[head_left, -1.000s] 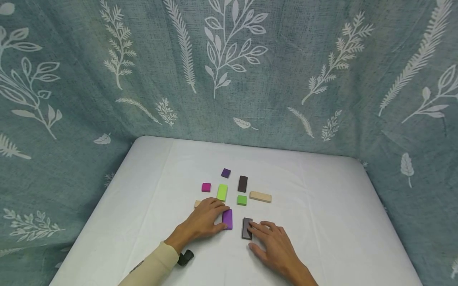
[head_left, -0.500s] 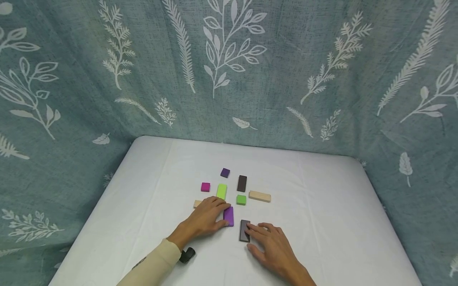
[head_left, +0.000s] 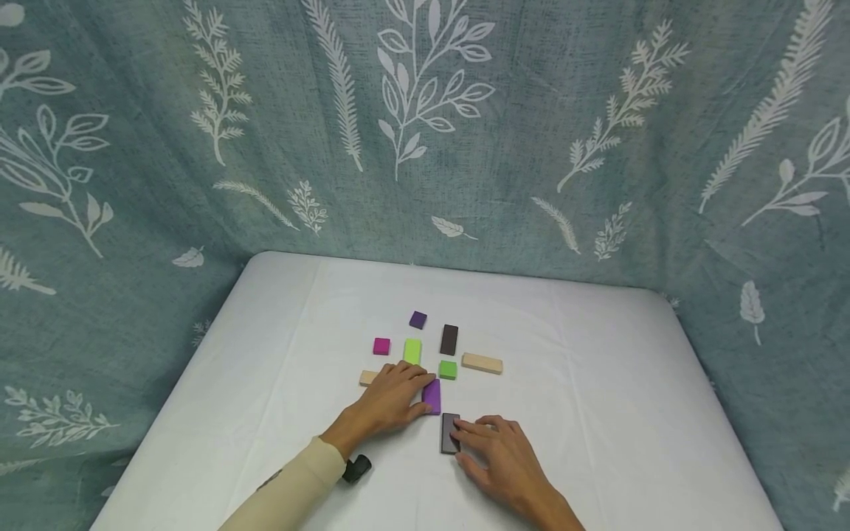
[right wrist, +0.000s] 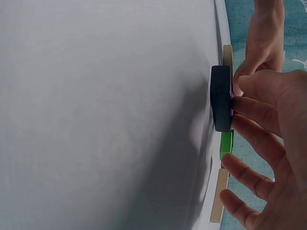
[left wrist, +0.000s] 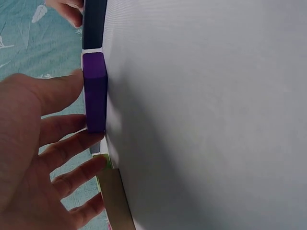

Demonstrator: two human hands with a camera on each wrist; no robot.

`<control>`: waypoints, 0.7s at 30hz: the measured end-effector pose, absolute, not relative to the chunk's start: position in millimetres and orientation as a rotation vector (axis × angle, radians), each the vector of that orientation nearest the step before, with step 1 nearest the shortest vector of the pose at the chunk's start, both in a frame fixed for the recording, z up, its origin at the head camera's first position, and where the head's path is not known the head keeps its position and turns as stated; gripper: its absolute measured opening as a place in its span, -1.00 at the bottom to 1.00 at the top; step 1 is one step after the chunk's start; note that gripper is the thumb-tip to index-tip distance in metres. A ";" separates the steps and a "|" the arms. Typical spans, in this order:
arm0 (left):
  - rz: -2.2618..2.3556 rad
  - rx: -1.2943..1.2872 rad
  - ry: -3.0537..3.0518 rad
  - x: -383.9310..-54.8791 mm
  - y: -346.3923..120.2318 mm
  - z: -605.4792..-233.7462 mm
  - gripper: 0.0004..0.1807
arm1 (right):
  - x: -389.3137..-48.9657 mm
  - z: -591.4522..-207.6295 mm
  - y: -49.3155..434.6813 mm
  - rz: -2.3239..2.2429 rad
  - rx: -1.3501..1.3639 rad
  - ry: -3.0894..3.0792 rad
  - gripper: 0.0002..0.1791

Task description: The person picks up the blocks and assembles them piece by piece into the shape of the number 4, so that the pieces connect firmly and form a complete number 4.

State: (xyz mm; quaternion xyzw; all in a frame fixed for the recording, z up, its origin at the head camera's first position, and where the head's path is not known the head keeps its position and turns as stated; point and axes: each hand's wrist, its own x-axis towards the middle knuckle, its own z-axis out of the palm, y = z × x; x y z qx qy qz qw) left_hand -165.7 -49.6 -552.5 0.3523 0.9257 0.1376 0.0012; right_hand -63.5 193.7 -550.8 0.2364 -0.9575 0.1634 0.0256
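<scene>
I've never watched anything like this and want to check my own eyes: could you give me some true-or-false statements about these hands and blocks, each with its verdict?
1. The left hand touches the purple block. True.
2. A tan block lies to the right of the small green block. True.
3. The right hand touches the small green block. False: it touches the dark grey block.
4. The purple block is stacked on the dark grey block. False: both lie on the white cloth.
5. The teal backdrop carries white leaf patterns. True.
</scene>
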 end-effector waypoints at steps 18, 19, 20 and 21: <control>0.420 1.111 2.887 -165.6 -40.7 -555.0 -0.37 | -60.4 -553.1 180.3 0.497 0.847 -2.865 -0.61; 0.421 1.113 2.884 -165.2 -40.4 -554.9 -0.37 | -60.4 -552.8 179.5 0.490 0.849 -2.870 -0.61; 0.422 1.117 2.883 -165.0 -40.0 -554.7 -0.38 | -60.6 -552.6 178.7 0.485 0.850 -2.872 -0.61; 0.424 1.122 2.883 -164.7 -39.7 -554.6 -0.38 | -60.8 -552.6 178.0 0.483 0.851 -2.872 -0.61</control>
